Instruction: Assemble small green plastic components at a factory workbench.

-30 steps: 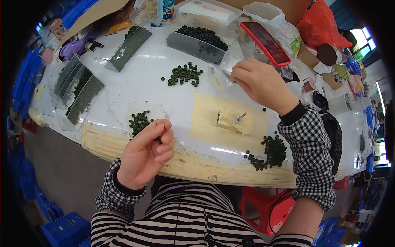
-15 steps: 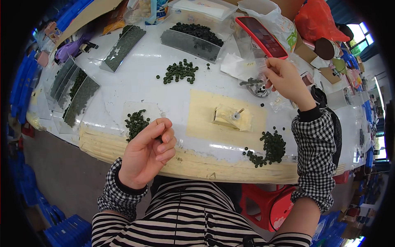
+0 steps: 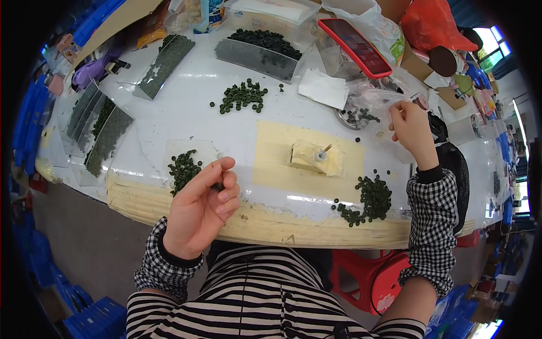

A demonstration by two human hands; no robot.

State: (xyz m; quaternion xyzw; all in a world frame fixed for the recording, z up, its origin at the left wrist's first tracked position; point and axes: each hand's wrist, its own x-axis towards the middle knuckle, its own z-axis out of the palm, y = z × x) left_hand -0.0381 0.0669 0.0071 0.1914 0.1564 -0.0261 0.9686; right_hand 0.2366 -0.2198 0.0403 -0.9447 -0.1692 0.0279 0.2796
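My left hand (image 3: 204, 208) hovers over the near table edge with its fingers curled. A small dark bit shows between them, too hidden to name. Just beyond it lies a pile of small dark green round pieces (image 3: 185, 170) on a clear sheet. At the right, my right hand (image 3: 412, 129) has its fingers drawn together beside a clear plastic bag (image 3: 372, 93); what they hold, if anything, cannot be made out. Dark pieces (image 3: 361, 116) sit by the bag in a round dish. Between my hands a tape-wrapped block (image 3: 307, 158) with an upright metal pin (image 3: 323, 151) stands on a yellowish sheet (image 3: 271, 152).
More green pieces lie in a near-right pile (image 3: 375, 198) and a far pile (image 3: 244, 96). Clear trays (image 3: 257, 59) of them stand at the back and left. A red-cased phone (image 3: 355, 48) leans at the back right, behind a white napkin (image 3: 323, 88). A red stool (image 3: 367, 279) is below.
My right hand has moved right and nearer me, away from the phone. The labelled clear packet seen at its fingers no longer shows there. My left hand has barely moved.
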